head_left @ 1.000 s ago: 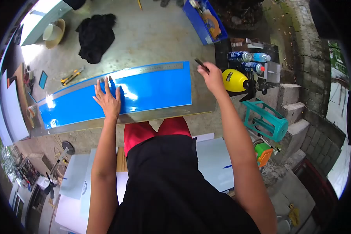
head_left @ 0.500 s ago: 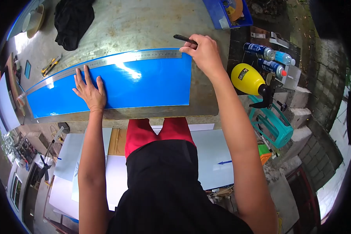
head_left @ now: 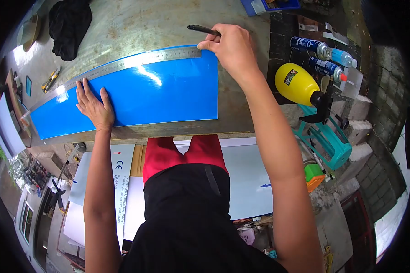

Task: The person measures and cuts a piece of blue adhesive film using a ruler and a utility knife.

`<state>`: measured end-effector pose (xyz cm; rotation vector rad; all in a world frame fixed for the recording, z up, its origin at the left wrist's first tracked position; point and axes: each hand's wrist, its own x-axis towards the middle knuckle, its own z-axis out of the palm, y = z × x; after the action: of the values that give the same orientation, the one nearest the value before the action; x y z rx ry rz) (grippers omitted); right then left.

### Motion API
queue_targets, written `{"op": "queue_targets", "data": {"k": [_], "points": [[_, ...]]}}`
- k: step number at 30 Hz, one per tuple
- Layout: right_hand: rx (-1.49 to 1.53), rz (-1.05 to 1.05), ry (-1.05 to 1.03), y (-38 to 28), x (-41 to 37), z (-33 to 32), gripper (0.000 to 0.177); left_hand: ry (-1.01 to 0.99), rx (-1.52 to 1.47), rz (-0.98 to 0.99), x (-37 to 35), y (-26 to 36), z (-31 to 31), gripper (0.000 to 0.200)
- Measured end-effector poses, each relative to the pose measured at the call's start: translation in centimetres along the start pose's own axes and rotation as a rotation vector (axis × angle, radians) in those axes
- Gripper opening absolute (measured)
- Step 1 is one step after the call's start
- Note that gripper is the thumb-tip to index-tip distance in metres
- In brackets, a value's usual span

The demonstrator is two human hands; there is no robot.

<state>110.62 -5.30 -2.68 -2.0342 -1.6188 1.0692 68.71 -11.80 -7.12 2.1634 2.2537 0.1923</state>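
Note:
A long steel ruler lies along the far edge of a glossy blue sheet on the metal workbench. My left hand rests on the sheet with its fingers stretched out, the fingertips on the ruler's near edge. At the ruler's right end is my right hand, closed around a black pen. The pen points left, raised off the sheet, while a fingertip of that hand meets the ruler's end corner. A strip of blue shows between the ruler's end and the sheet's right edge.
A yellow utility knife and black cloth lie beyond the sheet. To the right are a yellow spray bottle, spray cans, a teal stool and a blue bin. Pale panels lie below the workbench.
Both hands have shifted slightly left. The ruler's right end now sits a little farther from the sheet's right edge. The camera view has moved somewhat.

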Motion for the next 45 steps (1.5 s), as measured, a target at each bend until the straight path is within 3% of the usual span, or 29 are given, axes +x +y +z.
{"op": "queue_targets", "data": {"k": [45], "points": [[-0.026,0.098,-0.063,-1.2,0.1,-0.8,0.027,0.031,0.031,-0.007,0.1,0.6,-0.4,0.074]]}}
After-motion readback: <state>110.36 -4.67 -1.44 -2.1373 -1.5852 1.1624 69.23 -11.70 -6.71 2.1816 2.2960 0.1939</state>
